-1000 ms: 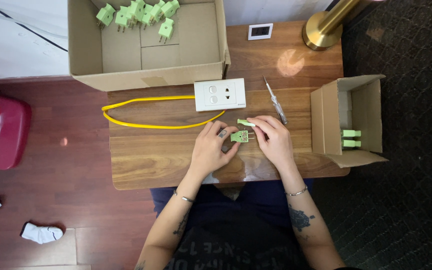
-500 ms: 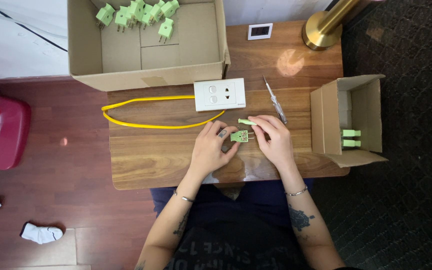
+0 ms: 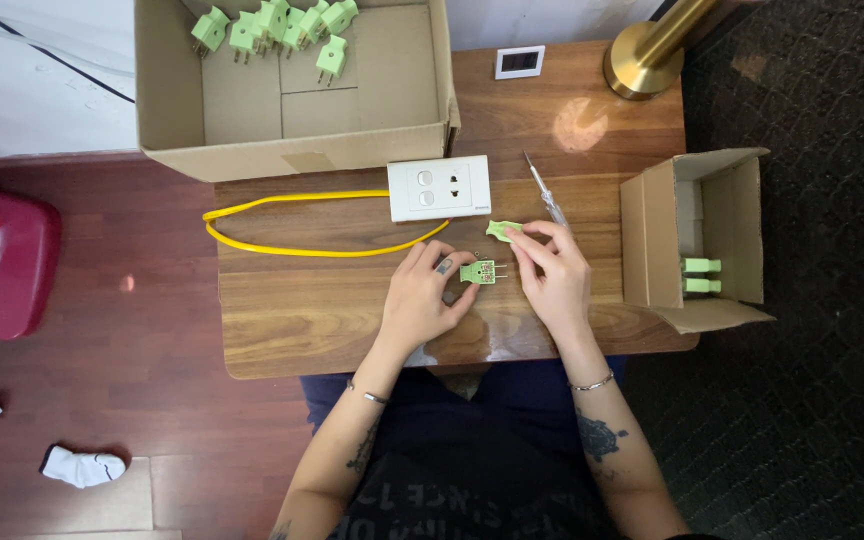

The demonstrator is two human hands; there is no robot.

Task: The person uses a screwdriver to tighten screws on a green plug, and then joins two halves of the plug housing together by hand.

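Note:
My left hand (image 3: 420,300) pinches an opened green plug body (image 3: 479,271) just above the wooden table (image 3: 292,310). Its inner metal parts face up and its prongs point right. My right hand (image 3: 552,275) holds the plug's green cover piece (image 3: 501,230) between thumb and fingers, a little above and to the right of the body. The two parts are apart.
A screwdriver (image 3: 546,195) lies by my right hand. A white wall socket plate (image 3: 439,188) with a yellow cable (image 3: 282,215) sits behind. A large cardboard box (image 3: 292,140) holds several green plugs (image 3: 272,25). A small box (image 3: 697,240) at right holds two green plugs. A brass lamp base (image 3: 642,70) stands far right.
My right hand has lifted the green cover slightly up and away from the plug body. My left hand has kept the body nearly still.

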